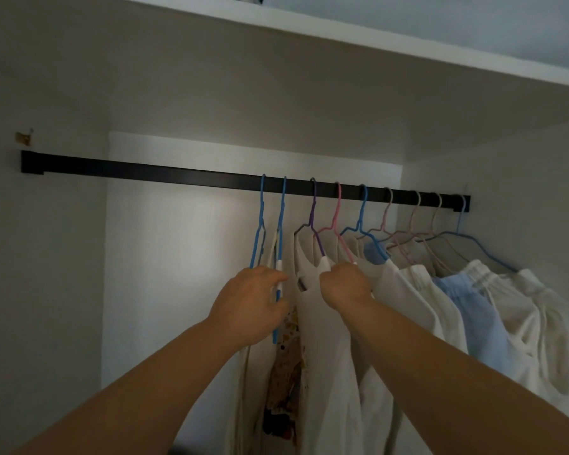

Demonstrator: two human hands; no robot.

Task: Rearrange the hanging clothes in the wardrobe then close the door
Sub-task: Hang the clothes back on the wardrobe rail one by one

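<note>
Left hand (255, 300) gripping blue hanger (280, 257), right hand (344, 284) clutching white shirt (329, 339) shoulder, both hanging mid-rail (178, 174). Yanking sideways probably popping pink hanger (337, 221) hook off, dumping shirt.

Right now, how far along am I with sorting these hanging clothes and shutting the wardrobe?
Partly done: the hangers bunch on the right half of the black rail, whose left half is bare. In hand: your left hand grips a blue hanger, and your right hand grips a white garment by the pink hanger. Left: spacing the rest and closing the door, which is out of view.
</note>
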